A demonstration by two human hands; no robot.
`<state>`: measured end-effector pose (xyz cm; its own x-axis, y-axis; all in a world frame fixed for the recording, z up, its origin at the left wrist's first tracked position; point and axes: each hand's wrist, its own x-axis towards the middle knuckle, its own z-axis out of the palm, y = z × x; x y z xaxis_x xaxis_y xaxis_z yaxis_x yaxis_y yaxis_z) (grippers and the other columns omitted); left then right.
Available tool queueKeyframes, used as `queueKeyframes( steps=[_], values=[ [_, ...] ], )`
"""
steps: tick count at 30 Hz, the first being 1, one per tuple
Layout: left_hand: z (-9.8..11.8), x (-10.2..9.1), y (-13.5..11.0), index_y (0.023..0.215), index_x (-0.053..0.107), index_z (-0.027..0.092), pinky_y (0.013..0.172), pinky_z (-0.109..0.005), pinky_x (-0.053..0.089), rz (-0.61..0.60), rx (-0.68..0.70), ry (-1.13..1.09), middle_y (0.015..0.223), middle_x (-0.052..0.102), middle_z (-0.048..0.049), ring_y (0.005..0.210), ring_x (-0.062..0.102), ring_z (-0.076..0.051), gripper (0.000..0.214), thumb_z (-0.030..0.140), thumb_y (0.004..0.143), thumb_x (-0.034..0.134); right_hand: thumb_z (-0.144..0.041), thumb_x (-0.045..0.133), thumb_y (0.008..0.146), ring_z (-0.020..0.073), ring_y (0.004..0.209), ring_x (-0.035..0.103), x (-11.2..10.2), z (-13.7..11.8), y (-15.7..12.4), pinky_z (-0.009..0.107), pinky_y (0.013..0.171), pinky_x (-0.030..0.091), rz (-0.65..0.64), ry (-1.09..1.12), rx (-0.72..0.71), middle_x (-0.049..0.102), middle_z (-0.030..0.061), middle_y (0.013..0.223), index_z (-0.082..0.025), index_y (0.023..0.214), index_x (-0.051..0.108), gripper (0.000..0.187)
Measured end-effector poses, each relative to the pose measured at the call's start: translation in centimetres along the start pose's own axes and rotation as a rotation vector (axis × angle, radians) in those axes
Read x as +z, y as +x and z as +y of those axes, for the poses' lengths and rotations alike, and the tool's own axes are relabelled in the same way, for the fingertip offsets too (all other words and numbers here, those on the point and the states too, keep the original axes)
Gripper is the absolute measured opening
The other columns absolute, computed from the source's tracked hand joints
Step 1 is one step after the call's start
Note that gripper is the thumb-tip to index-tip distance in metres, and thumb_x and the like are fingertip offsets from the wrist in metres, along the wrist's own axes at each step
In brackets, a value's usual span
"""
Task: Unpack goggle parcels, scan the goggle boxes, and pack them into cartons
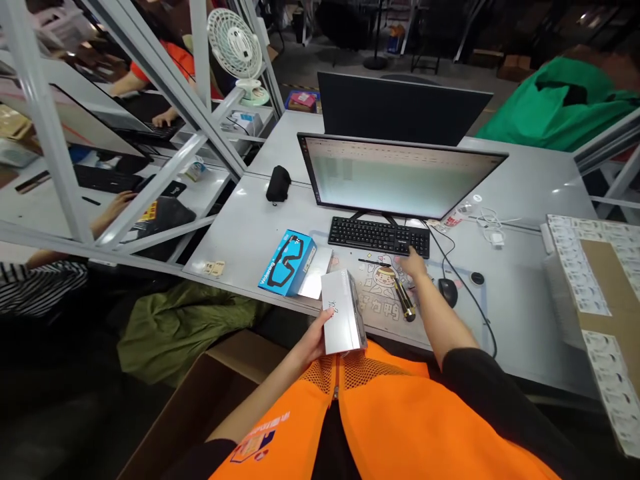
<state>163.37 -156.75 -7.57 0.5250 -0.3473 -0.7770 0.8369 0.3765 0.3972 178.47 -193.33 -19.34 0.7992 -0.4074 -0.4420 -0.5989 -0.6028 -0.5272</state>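
My left hand [316, 335] is closed around the lower left side of a pale grey retail box [340, 313], held upright in front of my vest at the table's front edge. My right hand [413, 264] reaches to the right end of the black keyboard [370, 235], with a finger stretched onto its keys and nothing seen in the palm. On the table, just left of the held box, lies a blue box [287, 263] printed with a black looped track. A second pale box [317, 273] lies beside it, partly covered. Between my hands are a yellow-black box cutter [404, 300] and a black pen [374, 263].
A lit monitor [400, 177] stands behind the keyboard. The mouse [448, 291] and its cable lie right of my forearm. A black pouch [279, 184] sits at the left. An open carton [235, 367] stands below the table. Co-workers sit beyond the metal frame [165, 73].
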Motion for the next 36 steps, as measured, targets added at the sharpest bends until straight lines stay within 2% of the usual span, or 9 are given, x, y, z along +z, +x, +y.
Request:
queueKeyframes(
  steps=[6,10,13,17,23,26,29,32,36],
  values=[
    [-0.1,1.0,1.7,0.121,0.073,0.015,0.104,-0.043,0.060,-0.016,-0.024,-0.054,0.116,0.080,-0.0164,0.109,0.077,-0.032,0.048,0.049,0.088,0.083,-0.036,0.048,0.094,0.0393,0.124,0.066,-0.4,8.6,-7.8,0.050,0.109,0.049,0.332,-0.015,0.027,0.073,0.0234,0.127,-0.008,0.154,0.057,0.066],
    [0.6,2.2,2.4,0.123,0.070,0.014,0.094,-0.046,0.063,-0.049,-0.103,-0.081,0.111,0.079,-0.0155,0.098,0.077,-0.031,0.049,0.053,0.094,0.075,-0.039,0.058,0.091,0.0439,0.134,0.060,1.2,12.6,-11.4,0.052,0.113,0.047,0.221,-0.153,0.176,0.059,0.0302,0.149,-0.004,0.162,0.045,0.080],
    [0.5,3.3,3.3,0.121,0.069,0.015,0.081,-0.044,0.064,-0.033,-0.137,-0.094,0.102,0.079,-0.0130,0.088,0.076,-0.029,0.051,0.062,0.100,0.064,-0.040,0.061,0.095,0.0429,0.135,0.061,2.5,12.9,-12.1,0.052,0.114,0.046,0.031,-0.212,0.203,0.061,0.0282,0.149,-0.005,0.167,0.036,0.084],
    [-0.6,4.1,4.9,0.127,0.067,0.016,0.076,-0.045,0.064,-0.050,-0.106,-0.053,0.102,0.079,-0.0121,0.085,0.076,-0.029,0.059,0.068,0.101,0.054,-0.032,0.060,0.097,0.0397,0.135,0.061,3.5,12.2,-11.8,0.048,0.115,0.045,0.014,-0.231,0.175,0.064,0.0266,0.146,-0.004,0.166,0.036,0.078],
    [-1.7,2.8,6.1,0.162,0.042,0.021,0.100,-0.049,0.061,-0.058,0.201,0.315,0.148,0.065,-0.0208,0.127,0.069,-0.037,0.098,0.067,0.084,0.080,-0.022,0.064,0.090,0.0402,0.140,0.059,3.1,11.3,-11.2,0.043,0.114,0.046,0.061,-0.115,0.159,0.061,0.0313,0.148,0.001,0.162,0.040,0.079],
    [-0.8,1.4,5.8,0.175,0.012,0.029,0.120,-0.055,0.048,-0.063,0.503,0.776,0.170,0.042,-0.0216,0.152,0.050,-0.040,0.128,0.057,0.078,0.090,-0.028,0.066,0.089,0.0383,0.126,0.066,1.3,10.9,-11.1,0.042,0.103,0.052,-0.012,-0.002,0.206,0.069,0.0262,0.136,-0.006,0.151,0.054,0.067],
    [0.4,0.2,5.5,0.176,0.007,0.028,0.131,-0.060,0.033,-0.072,0.662,1.218,0.179,0.023,-0.0219,0.165,0.028,-0.044,0.130,0.055,0.079,0.089,-0.041,0.063,0.094,0.0289,0.087,0.072,-2.4,10.6,-11.7,0.038,0.078,0.055,-0.135,0.108,0.239,0.075,0.0164,0.099,-0.012,0.125,0.068,0.043],
    [0.8,-0.9,5.8,0.177,0.005,0.024,0.133,-0.062,0.031,-0.129,0.727,1.458,0.179,0.022,-0.0228,0.166,0.024,-0.045,0.128,0.054,0.082,0.086,-0.060,0.066,0.094,0.0173,0.059,0.056,-8.0,9.8,-13.1,0.030,0.059,0.047,-0.391,0.349,0.147,0.063,0.0029,0.070,-0.015,0.111,0.069,0.048],
    [0.3,-2.0,6.6,0.177,0.003,0.022,0.133,-0.063,0.031,-0.216,0.769,1.617,0.178,0.025,-0.0236,0.166,0.026,-0.044,0.128,0.046,0.082,0.086,-0.071,0.074,0.088,0.0143,0.057,0.050,-15.4,6.5,-15.1,0.028,0.057,0.046,-0.713,0.516,-0.100,0.055,-0.0024,0.060,-0.015,0.112,0.072,0.061]
  ],
)
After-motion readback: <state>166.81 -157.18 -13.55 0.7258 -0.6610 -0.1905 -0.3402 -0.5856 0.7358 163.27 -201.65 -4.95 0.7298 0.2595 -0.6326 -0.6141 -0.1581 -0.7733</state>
